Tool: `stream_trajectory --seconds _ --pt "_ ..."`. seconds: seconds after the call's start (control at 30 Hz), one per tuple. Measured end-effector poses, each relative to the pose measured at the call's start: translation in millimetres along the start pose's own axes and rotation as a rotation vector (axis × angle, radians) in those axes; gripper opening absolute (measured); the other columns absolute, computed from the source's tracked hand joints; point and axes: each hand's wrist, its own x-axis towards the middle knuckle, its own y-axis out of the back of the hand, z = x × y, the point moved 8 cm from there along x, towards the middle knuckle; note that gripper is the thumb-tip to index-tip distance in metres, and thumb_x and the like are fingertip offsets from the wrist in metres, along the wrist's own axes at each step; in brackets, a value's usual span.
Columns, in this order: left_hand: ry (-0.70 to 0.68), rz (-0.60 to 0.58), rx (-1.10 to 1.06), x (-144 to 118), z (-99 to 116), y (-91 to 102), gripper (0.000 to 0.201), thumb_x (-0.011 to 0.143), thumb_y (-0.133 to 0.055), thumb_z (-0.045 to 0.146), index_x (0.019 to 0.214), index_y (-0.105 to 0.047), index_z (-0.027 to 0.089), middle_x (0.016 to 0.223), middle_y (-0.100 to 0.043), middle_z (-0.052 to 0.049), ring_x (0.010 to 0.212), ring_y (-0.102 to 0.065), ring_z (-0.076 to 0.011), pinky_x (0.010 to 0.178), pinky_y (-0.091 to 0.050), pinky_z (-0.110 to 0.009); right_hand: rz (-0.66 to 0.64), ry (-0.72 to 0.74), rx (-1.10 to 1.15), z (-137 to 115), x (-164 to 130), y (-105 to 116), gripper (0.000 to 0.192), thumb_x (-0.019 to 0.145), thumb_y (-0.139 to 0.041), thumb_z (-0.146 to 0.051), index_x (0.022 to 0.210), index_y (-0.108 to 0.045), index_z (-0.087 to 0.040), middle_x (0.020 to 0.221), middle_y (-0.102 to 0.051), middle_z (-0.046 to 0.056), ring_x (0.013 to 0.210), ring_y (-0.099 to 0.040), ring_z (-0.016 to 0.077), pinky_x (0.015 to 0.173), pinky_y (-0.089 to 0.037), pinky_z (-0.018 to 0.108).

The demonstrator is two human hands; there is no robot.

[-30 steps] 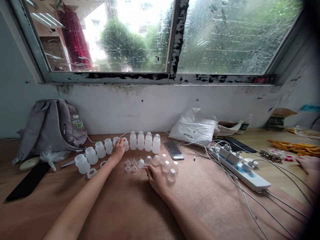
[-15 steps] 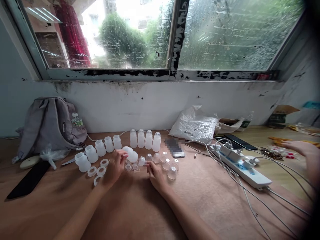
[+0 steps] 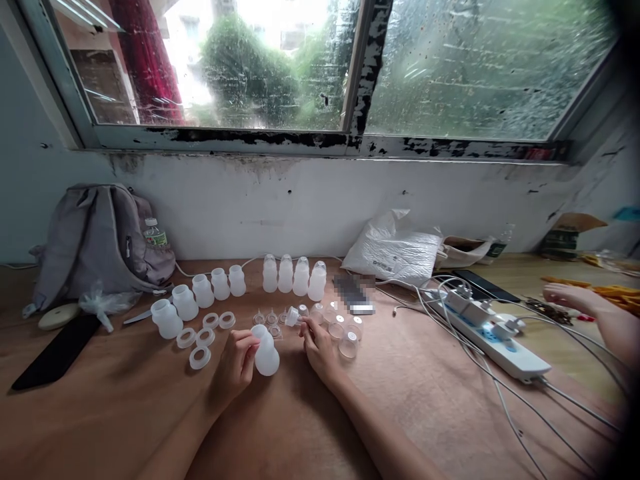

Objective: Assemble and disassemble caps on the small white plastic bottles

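My left hand (image 3: 239, 357) is closed on the upper part of a translucent white baby bottle (image 3: 267, 359), which tilts with its rounded base toward me. The fingers of my right hand (image 3: 319, 348) pinch a small clear plastic piece (image 3: 293, 316); its exact kind I cannot make out. Clear bottle nipples (image 3: 271, 317) lie between the hands, just beyond the bottle. White screw rings (image 3: 200, 358) are spread left of my left hand. Clear domed caps (image 3: 348, 345) stand close to the right of my right hand.
Open bottles (image 3: 185, 304) form a slanting row at left; capped bottles (image 3: 285, 274) stand at the back. A phone (image 3: 361, 309), silver parcel (image 3: 390, 250) and power strip (image 3: 500, 347) with loose cables are at right. A backpack (image 3: 100, 240) leans at left. Another person's hand (image 3: 575, 298) is far right.
My left hand has brought the bottle down toward me, away from the nipples. My right hand still pinches the clear piece, nearly in place. The view has shifted slightly.
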Motion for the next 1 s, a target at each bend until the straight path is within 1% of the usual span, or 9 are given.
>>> stream_trajectory --seconds 0.13,0.2,0.3,0.4,0.5,0.63,0.73,0.9,1.0 --pt "-0.014 -0.087 0.006 -3 3 -3.5 0.02 0.082 -0.04 0.013 0.098 -0.043 0.023 0.09 -0.05 -0.004 0.085 -0.052 -0.0161 0.075 -0.045 -0.031 -0.004 0.008 -0.014 0 -1 -2 0.027 0.087 -0.032 -0.03 0.094 -0.054 -0.018 0.068 -0.055 0.002 0.053 -0.05 0.0134 0.049 -0.038 0.023" --pt "0.012 -0.09 -0.013 -3 4 -5.4 0.02 0.081 -0.043 0.015 0.099 -0.044 0.023 0.092 -0.05 -0.005 0.088 -0.051 -0.017 0.078 -0.044 -0.032 -0.012 0.008 -0.018 -1 -2 -3 0.027 0.087 -0.032 -0.031 0.094 -0.054 -0.018 0.068 -0.055 0.002 0.052 -0.049 0.013 0.048 -0.038 0.023" --pt "0.143 -0.013 -0.095 -3 -3 -7.3 0.024 0.078 -0.052 0.022 0.099 -0.043 0.022 0.097 -0.049 -0.006 0.089 -0.051 -0.0181 0.078 -0.044 -0.033 -0.024 0.004 -0.009 -2 -3 -5 0.027 0.087 -0.032 -0.031 0.094 -0.054 -0.018 0.068 -0.055 0.002 0.05 -0.048 0.0125 0.046 -0.037 0.022" --pt "0.306 0.012 -0.164 -8 -15 -16.9 0.039 0.072 -0.06 0.031 0.104 -0.041 0.021 0.101 -0.049 -0.007 0.084 -0.052 -0.0172 0.075 -0.045 -0.033 -0.026 0.013 -0.006 -3 -4 -6 0.027 0.087 -0.032 -0.031 0.094 -0.054 -0.017 0.067 -0.055 0.001 0.05 -0.048 0.0123 0.046 -0.037 0.022" --pt "0.408 -0.107 -0.185 -12 -24 -34.7 0.051 0.068 -0.064 0.033 0.11 -0.038 0.022 0.104 -0.052 -0.007 0.085 -0.054 -0.018 0.076 -0.046 -0.034 -0.018 0.025 -0.01 -3 -5 -6 0.026 0.087 -0.032 -0.03 0.094 -0.054 -0.017 0.068 -0.055 0.002 0.053 -0.05 0.0132 0.048 -0.038 0.023" --pt "0.472 -0.29 -0.31 -14 -26 -52.4 0.049 0.071 -0.061 0.031 0.113 -0.037 0.024 0.104 -0.056 -0.006 0.086 -0.058 -0.0178 0.075 -0.048 -0.033 -0.004 0.003 0.015 1 -5 -6 0.026 0.087 -0.034 -0.03 0.098 -0.053 -0.017 0.071 -0.057 0.003 0.057 -0.052 0.0145 0.049 -0.04 0.024" --pt "0.438 -0.27 -0.29 -9 -24 -45.9 0.046 0.073 -0.058 0.028 0.114 -0.038 0.023 0.106 -0.055 -0.007 0.091 -0.057 -0.0191 0.079 -0.047 -0.034 0.014 -0.004 0.033 0 -5 -4 0.025 0.086 -0.036 -0.03 0.099 -0.053 -0.017 0.073 -0.058 0.004 0.058 -0.053 0.0149 0.049 -0.041 0.025" --pt "0.268 -0.192 -0.053 -1 -22 -27.6 0.047 0.072 -0.057 0.027 0.116 -0.041 0.023 0.103 -0.054 -0.008 0.096 -0.053 -0.0232 0.083 -0.044 -0.038 0.037 0.021 0.056 -9 -5 3 0.023 0.084 -0.039 -0.027 0.098 -0.054 -0.017 0.074 -0.058 0.005 0.058 -0.053 0.0144 0.051 -0.043 0.025" --pt "0.219 -0.166 0.046 -2 -23 -23.9 0.044 0.072 -0.056 0.024 0.113 -0.042 0.023 0.103 -0.054 -0.007 0.096 -0.052 -0.0233 0.083 -0.044 -0.039 0.026 0.037 0.069 -13 -5 5 0.021 0.083 -0.039 -0.024 0.095 -0.054 -0.017 0.075 -0.057 0.005 0.059 -0.053 0.014 0.052 -0.043 0.025"
